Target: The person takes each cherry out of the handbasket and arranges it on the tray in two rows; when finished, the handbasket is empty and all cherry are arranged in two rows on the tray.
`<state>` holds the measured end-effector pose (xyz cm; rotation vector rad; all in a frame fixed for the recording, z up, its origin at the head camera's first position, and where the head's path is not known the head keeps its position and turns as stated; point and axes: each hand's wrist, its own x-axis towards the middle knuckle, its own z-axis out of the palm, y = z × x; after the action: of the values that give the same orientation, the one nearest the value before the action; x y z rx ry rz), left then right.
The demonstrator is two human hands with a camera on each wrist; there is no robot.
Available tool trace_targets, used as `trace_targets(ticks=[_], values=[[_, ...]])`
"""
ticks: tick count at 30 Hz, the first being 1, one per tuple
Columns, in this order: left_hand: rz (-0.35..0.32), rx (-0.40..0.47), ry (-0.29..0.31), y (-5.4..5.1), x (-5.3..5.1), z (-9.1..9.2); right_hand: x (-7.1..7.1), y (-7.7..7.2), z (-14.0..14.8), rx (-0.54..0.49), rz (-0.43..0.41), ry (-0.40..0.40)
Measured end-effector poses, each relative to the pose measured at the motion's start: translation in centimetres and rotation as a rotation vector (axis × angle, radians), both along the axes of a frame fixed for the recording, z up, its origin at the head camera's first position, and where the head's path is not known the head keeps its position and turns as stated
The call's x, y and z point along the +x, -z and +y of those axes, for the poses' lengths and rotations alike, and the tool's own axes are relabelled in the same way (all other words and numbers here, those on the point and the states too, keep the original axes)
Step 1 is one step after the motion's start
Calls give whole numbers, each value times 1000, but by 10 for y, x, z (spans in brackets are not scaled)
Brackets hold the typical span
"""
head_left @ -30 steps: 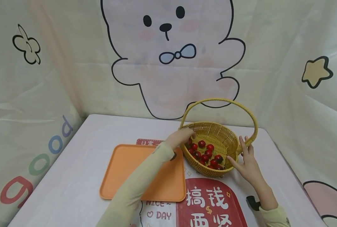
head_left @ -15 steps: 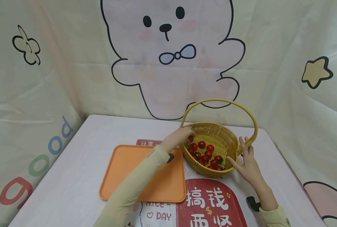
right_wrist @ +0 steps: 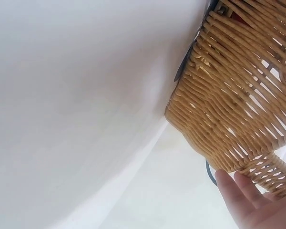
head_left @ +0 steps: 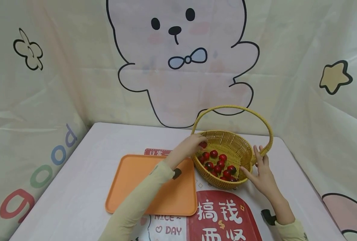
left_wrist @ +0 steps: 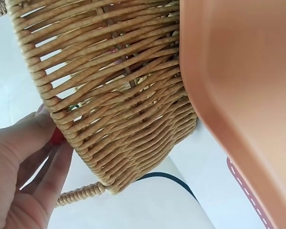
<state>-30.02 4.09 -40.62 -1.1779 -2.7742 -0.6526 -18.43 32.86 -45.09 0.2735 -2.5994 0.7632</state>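
Note:
My left hand (head_left: 190,146) reaches over the near-left rim of a yellow woven basket (head_left: 237,144) and pinches a red cherry (head_left: 203,145). In the left wrist view, a bit of the red cherry (left_wrist: 57,137) shows between thumb and fingers, right beside the basket rim; the rest is covered. Several dark red cherries (head_left: 221,163) lie on the basket floor. On the basket's right side, my right hand (head_left: 264,176) touches the rim and the foot of the handle with fairly straight, spread fingers. The right wrist view has these fingertips (right_wrist: 224,177) against the wicker.
An orange tray (head_left: 136,180) lies left of the basket, close to its side, under my left forearm. The tall basket handle (head_left: 231,106) arches above the cherries. Beneath them is a white table (head_left: 85,167) with a red printed mat (head_left: 223,201). Printed cloth hangs behind.
My left hand has lifted slightly with the cherry, which now shows at the fingertips, and the left forearm has drawn back a little. The right hand and basket stay put.

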Motion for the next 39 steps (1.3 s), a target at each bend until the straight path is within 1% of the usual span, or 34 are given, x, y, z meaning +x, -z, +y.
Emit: trace_targets(ticks=[2,5,11,14,17,19,22,26,29,30,34,39], values=[[22,22,-14,-1,2,-3,0,0,-1,-1,-1,-2],[75,49,-39,0,5,-9,0,-1,-2,-2,-5,-2],[194,132,-42,-1,15,-19,1,-1,-1,-7,-8,4],[227,175,-41,-2,19,-24,1,-1,0,-7,-7,3],[241,228,-33,-2,23,-28,1,-1,0,-1,-6,4],[236,264,-24,-3,25,-31,1,-1,0,2,-11,8],[211,309,-20,-2,29,-35,1,0,0,7,-13,12],[178,326,-46,0,34,-41,1,0,0,13,-17,19],[160,347,-52,1,37,-46,2,0,0,15,-26,25],[154,355,-50,1,38,-47,2,0,-1,14,-28,26],[89,413,-25,3,41,-53,2,-1,-1,16,-28,26],[61,465,-22,8,45,-60,2,-1,-1,22,-20,25]])
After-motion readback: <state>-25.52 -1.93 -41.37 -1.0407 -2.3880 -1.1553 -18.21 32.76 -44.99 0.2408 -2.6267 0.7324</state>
